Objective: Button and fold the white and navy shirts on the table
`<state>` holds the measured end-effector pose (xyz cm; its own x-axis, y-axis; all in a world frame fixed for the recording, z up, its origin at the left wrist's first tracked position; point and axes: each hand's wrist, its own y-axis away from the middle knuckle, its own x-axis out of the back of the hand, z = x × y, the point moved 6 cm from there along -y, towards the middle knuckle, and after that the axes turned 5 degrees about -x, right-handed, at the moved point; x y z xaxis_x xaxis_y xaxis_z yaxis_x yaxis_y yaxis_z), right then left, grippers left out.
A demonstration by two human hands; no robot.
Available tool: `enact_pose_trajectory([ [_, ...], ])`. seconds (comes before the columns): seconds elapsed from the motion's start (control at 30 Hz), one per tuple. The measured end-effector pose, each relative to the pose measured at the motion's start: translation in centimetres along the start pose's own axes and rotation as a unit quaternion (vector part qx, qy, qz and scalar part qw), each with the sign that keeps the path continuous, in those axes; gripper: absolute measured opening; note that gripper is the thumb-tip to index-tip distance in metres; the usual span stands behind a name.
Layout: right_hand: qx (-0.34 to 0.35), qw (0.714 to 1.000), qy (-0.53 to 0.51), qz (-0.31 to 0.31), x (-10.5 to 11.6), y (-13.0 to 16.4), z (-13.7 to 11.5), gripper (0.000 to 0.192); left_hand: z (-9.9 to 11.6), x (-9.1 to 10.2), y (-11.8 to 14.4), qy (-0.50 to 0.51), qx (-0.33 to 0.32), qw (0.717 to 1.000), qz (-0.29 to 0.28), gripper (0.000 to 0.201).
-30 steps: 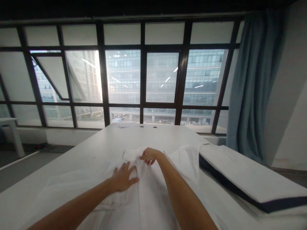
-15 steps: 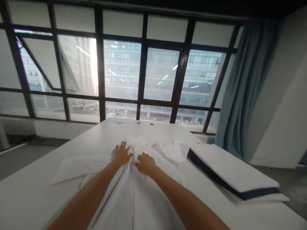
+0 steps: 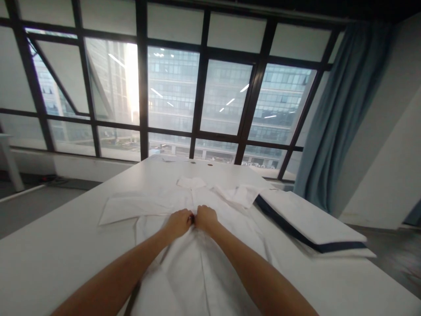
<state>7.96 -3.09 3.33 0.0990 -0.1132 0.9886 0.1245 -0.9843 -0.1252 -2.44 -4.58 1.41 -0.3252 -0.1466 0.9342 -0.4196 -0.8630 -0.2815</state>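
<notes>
Both hands meet at the chest of the white shirt (image 3: 197, 263), left hand (image 3: 179, 220) and right hand (image 3: 204, 218) touching, fingers pinched on its front opening. The shirt lies flat on the table (image 3: 49, 254), collar far, hem near.

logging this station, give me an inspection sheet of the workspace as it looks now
surface: white table, shirt spread on it
job's things: white shirt laid flat, collar at far end, one sleeve stretched left
clutter: folded white stack with dark edge on the right; two small dark dots at far edge
grippers: left hand and right hand side by side, pinching the shirt front at its middle
cables: nothing seen
surroundings: window facing buildings, blue curtain on the right
</notes>
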Motion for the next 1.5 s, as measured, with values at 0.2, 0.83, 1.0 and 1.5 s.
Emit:
enact_pose_trajectory([
  [0.2,-0.013,0.992,-0.109,0.066,-1.1,-0.2,2.6,0.018,0.6,0.5,0.7,0.009,-0.011,1.0,0.012,0.031],
  [0.83,0.081,0.879,-0.469,-0.009,-2.2,-0.4,2.7,0.034,-1.3,-0.4,-0.9,0.297,0.05,0.947,0.114,0.026],
  [1.0,0.078,0.878,-0.47,-0.057,-2.8,-0.6,3.0,0.027,-1.2,-0.3,-0.8,0.289,0.048,0.951,0.103,0.023],
  [1.5,0.089,0.892,-0.443,-0.019,-2.6,-0.9,3.1,0.015,-1.0,-0.1,-0.8,0.234,0.049,0.964,0.12,0.021],
])
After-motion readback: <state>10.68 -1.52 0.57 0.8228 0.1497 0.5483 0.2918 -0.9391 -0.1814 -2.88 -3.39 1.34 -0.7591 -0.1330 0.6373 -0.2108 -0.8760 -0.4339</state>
